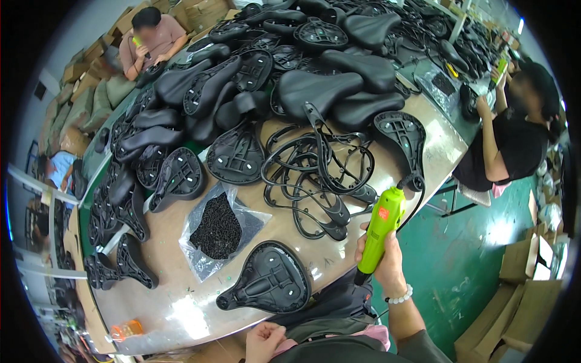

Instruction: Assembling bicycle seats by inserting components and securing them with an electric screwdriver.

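Your right hand grasps a lime-green power screwdriver; your left hand, near the upturned saddle, is curled, its contents unclear.

White beaded bracelet, dark grey sleeve

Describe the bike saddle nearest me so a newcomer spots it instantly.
Find the shiny table with its big heap of black saddles. Go to its near edge, past the clear bag of small black pieces. The saddle there lies underside up, nose to the left, apart from the heap.
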Motion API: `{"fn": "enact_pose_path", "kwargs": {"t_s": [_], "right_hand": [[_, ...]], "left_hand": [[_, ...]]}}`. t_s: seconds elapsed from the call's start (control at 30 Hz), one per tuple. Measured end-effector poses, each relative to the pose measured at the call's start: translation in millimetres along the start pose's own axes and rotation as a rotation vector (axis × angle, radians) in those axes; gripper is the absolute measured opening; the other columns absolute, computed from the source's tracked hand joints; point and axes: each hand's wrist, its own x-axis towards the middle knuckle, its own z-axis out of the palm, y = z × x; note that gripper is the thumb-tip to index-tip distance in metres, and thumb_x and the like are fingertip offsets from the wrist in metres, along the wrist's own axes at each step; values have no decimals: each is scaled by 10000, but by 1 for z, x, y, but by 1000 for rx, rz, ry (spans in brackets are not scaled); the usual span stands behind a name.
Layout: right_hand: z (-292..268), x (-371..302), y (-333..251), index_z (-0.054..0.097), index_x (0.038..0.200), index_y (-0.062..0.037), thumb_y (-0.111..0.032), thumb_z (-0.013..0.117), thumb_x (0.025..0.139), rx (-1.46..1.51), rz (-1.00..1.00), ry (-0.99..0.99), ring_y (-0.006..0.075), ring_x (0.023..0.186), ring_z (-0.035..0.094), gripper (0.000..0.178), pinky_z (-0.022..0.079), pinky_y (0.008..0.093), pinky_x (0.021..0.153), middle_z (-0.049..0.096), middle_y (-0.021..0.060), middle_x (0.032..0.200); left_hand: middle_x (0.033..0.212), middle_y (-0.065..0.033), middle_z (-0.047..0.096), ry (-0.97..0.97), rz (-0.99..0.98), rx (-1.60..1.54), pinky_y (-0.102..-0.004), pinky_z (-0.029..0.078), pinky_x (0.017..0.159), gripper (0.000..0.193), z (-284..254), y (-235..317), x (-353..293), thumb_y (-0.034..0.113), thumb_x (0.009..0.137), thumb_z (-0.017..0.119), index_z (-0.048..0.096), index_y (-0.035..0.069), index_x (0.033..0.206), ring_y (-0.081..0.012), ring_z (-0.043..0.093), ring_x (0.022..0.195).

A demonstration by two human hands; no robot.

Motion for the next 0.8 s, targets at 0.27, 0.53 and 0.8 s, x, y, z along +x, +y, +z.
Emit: {"fn": "enact_pose_path", "kwargs": {"t_s": [0.27,0.53,0.8], "right_hand": [[-4,-2,-2,498,1244,15,-674,439,956,193,41,30,208,665,603,749,496,323,610,603,111,822],[-12,-2,4,502,1230,6,-656,411,976,224,53,74,206,654,597,715,491,329,596,599,104,814],[-2,-2,13,494,1271,22,-638,449,970,213,112,22,217,664,593,727,490,331,603,582,106,819]], "left_hand": [[751,-142,695,332,736,689,-406,513,674,435,116,219,135,431,889,668,694,15,1016,-339,667,710],[695,-147,628,530,948,527,-385,448,588,357,94,247,135,333,945,635,644,-4,828,-310,600,632],[700,12,532,721,903,173,-263,402,571,308,-52,192,77,301,1038,536,627,14,971,-70,480,641]]}}
